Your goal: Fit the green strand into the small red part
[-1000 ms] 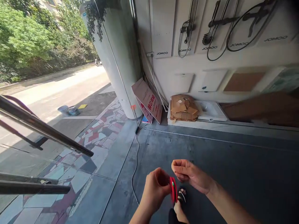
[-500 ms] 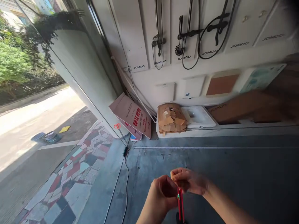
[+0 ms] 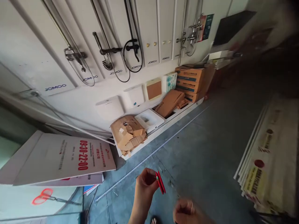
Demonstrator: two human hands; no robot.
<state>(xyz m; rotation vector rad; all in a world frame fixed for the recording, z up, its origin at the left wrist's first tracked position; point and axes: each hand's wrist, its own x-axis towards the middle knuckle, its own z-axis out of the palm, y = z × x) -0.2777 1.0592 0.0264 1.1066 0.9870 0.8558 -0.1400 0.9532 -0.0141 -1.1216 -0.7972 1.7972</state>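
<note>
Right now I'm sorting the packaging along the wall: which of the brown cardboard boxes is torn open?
The torn, crumpled brown cardboard box left of the white ceramic squat pan; the stacked printed cartons farther right look intact.

Your left hand (image 3: 144,183) and right hand (image 3: 185,213) are both bare: no gloves, rings or watch in view. Left forearm is bare to the frame edge, no sleeve showing. Right hand is motion-blurred, so fingers aren't distinct. A sliver of your footwear (image 3: 153,221) shows at the bottom edge, too small to describe.
</note>
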